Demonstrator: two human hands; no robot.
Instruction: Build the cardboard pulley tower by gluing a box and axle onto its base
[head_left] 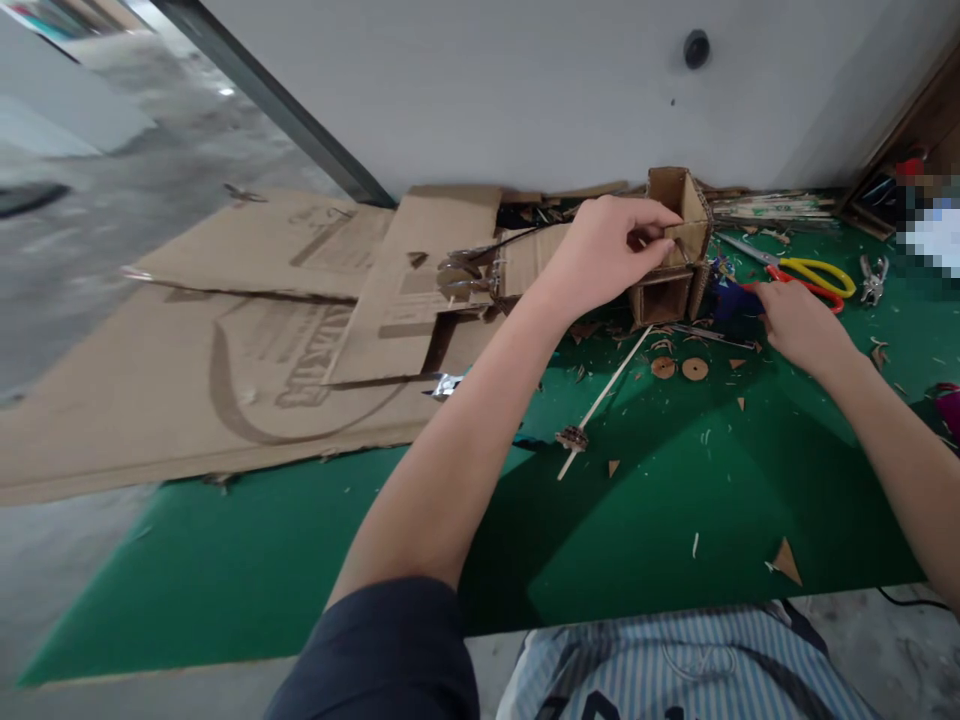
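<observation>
Cardboard box [697,230] is standing at the back of the green surface [675,520]; I'm judging it light, stiff-walled, crushable at the edges, best held by its sides. My left hand [611,245] is poising thumb and index nearly together at its rim; cannot tell whether they're pinching anything. My right hand [799,320] is holding a blue object [731,300], fingers curled. Stick [611,383], discs [694,369] and scissors [772,267] are lying nearby, cramping access.

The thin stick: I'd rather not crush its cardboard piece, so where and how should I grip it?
Probably pinch the stick by its bare middle, from above and across its length: it lies slanted, with the cardboard piece near its closer end.
</observation>
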